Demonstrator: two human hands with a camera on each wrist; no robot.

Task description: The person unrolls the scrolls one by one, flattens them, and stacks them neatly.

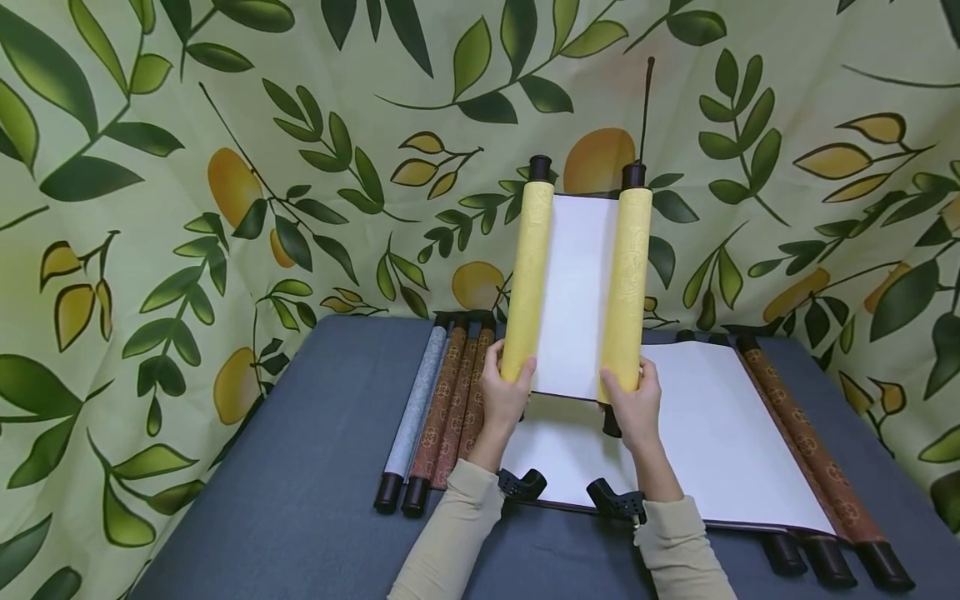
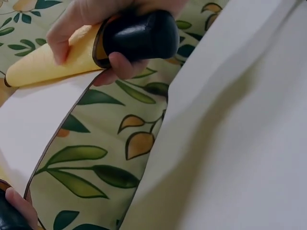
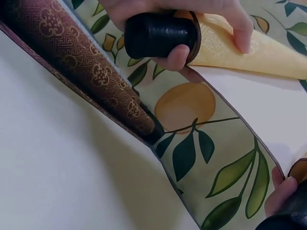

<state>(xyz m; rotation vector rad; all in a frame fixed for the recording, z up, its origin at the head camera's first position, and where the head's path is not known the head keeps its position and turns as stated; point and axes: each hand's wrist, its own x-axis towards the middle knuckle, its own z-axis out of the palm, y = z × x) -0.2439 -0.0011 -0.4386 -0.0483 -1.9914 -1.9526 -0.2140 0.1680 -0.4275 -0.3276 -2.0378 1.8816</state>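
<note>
A small yellow scroll [image 1: 577, 292], partly unrolled, is held up over the table between both hands. White paper spans its two yellow rolls. My left hand [image 1: 506, 396] grips the lower end of the left roll [image 1: 527, 275], and my right hand [image 1: 637, 408] grips the lower end of the right roll [image 1: 628, 283]. Black knobs tip the rolls. The left wrist view shows one knob [image 2: 141, 36] close, with fingers around the roll beside it. In the right wrist view, thumb and fingers likewise clasp a roll next to its black knob [image 3: 160, 36].
Below, a larger scroll with white paper [image 1: 720, 425] lies spread on the dark blue table [image 1: 300, 467]. Brown patterned rolls [image 1: 813, 450] flank its right side. To the left lie a grey-blue roll [image 1: 416, 400] and several brown rolls [image 1: 442, 400]. Leaf-printed cloth [image 1: 337, 67] hangs behind.
</note>
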